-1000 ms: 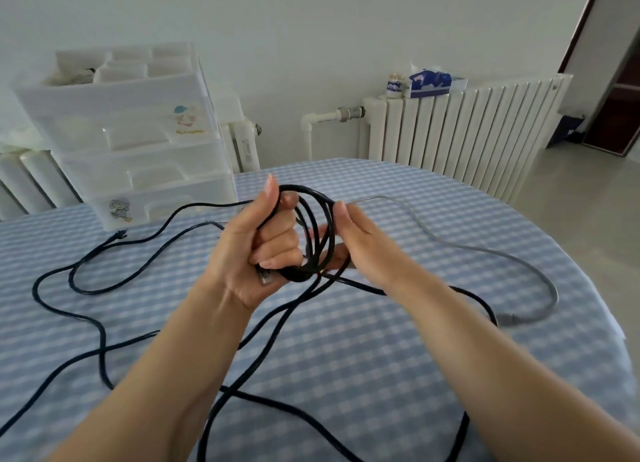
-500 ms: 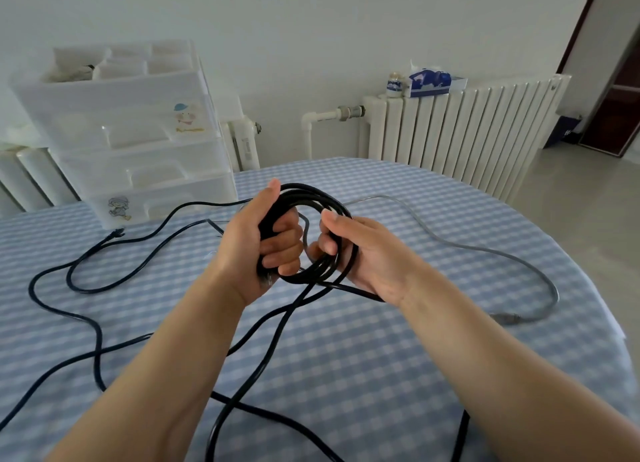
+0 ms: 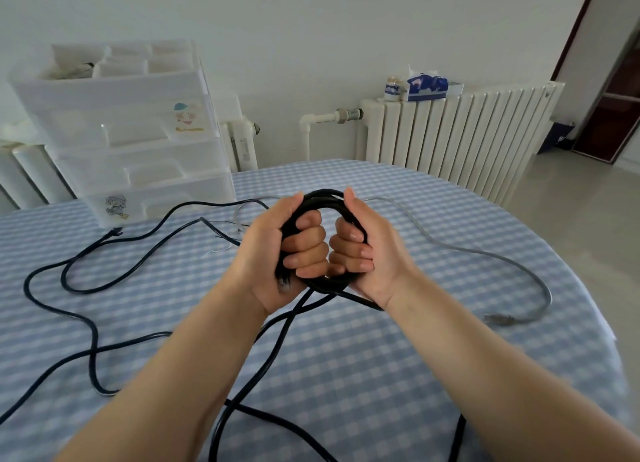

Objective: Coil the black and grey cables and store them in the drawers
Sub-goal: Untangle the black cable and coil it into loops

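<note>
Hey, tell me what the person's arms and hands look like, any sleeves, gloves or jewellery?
Both forearms are bare right up to the frame's bottom edge, with no sleeves in view. The left hand and right hand wear no gloves, and no rings, watch or bracelets show. Nails look short and unpainted.

Black cable (image 3: 322,198): smooth matt sheath, rubbery look. Grey cable (image 3: 498,257): smooth, slight sheen. Drawers (image 3: 138,143): translucent white plastic, glossy. Tablecloth (image 3: 346,357): blue-white check woven cloth, matt. Radiator (image 3: 457,136): white painted metal, smooth.

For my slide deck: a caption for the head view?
Both hands grip a black cable coil above the checked table.
</note>
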`<action>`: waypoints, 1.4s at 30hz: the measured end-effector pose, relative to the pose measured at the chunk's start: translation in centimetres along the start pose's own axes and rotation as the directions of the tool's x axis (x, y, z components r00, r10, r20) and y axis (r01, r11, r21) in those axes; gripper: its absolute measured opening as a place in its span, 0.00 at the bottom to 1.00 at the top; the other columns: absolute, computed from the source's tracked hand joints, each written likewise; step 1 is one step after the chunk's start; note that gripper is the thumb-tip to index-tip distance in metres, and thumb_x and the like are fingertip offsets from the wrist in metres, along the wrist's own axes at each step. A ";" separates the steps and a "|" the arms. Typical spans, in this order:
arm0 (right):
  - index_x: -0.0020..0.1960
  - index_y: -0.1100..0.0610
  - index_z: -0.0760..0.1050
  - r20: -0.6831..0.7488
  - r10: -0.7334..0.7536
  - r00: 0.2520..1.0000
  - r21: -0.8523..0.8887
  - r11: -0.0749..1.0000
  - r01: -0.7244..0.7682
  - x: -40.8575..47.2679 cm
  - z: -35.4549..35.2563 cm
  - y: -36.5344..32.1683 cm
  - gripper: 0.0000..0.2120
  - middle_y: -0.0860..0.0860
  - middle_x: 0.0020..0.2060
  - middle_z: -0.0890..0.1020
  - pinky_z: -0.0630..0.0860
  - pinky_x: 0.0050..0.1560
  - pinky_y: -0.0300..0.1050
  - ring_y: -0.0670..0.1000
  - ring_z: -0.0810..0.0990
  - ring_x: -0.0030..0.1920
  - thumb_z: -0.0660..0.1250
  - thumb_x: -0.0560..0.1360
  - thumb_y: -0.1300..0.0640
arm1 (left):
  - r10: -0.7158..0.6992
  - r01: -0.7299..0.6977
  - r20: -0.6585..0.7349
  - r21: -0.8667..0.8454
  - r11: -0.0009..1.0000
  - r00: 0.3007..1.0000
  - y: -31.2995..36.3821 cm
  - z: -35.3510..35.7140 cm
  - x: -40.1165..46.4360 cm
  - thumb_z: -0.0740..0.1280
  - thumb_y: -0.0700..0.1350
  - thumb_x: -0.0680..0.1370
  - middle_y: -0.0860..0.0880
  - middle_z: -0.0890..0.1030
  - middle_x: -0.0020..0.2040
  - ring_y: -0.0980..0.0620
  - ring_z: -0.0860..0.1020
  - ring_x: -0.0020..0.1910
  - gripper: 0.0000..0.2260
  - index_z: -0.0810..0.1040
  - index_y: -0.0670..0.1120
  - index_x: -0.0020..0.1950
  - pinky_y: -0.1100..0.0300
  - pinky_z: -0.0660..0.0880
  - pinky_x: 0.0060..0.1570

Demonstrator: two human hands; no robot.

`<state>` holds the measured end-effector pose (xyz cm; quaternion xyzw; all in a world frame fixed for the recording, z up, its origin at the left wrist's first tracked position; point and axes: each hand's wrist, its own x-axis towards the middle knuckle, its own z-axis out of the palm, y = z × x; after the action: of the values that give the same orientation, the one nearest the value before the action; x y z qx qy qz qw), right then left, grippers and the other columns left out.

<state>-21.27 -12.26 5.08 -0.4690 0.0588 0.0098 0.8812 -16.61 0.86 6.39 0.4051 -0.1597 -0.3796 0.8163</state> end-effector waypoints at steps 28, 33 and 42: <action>0.47 0.61 0.75 -0.293 -0.113 0.949 -0.121 0.989 0.081 1.1 -0.3 0.8 0.22 0.52 0.26 0.71 0.65 0.28 0.42 0.48 0.65 0.26 0.54 0.82 0.44 | -0.071 0.075 0.259 -0.004 0.997 0.963 -0.1 -1.6 0.5 0.50 0.52 0.82 0.53 0.65 0.28 0.57 0.63 0.25 0.18 0.70 0.44 0.41 0.63 0.68 0.30; 0.47 0.61 0.77 -0.361 -0.138 0.922 -0.165 0.983 0.083 1.3 -0.2 1.2 0.21 0.60 0.37 0.70 0.61 0.27 0.42 0.55 0.66 0.34 0.57 0.81 0.44 | -0.103 0.096 0.306 0.038 0.995 0.946 -0.1 -1.1 0.2 0.49 0.50 0.83 0.52 0.66 0.30 0.56 0.65 0.28 0.17 0.70 0.43 0.45 0.59 0.72 0.38; 0.37 0.58 0.72 -0.227 -0.235 0.945 -0.117 0.970 0.213 0.8 0.1 1.0 0.19 0.50 0.25 0.68 0.61 0.25 0.40 0.47 0.62 0.25 0.56 0.83 0.50 | 0.004 -0.008 0.092 0.047 0.999 0.996 -0.3 -0.6 0.2 0.54 0.63 0.77 0.54 0.53 0.24 0.57 0.52 0.21 0.24 0.74 0.44 0.39 0.66 0.57 0.22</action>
<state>-20.56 -11.63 4.19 -0.5098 0.1104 -0.1447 0.8408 -16.28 0.95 5.80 0.4057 -0.2071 -0.3915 0.7995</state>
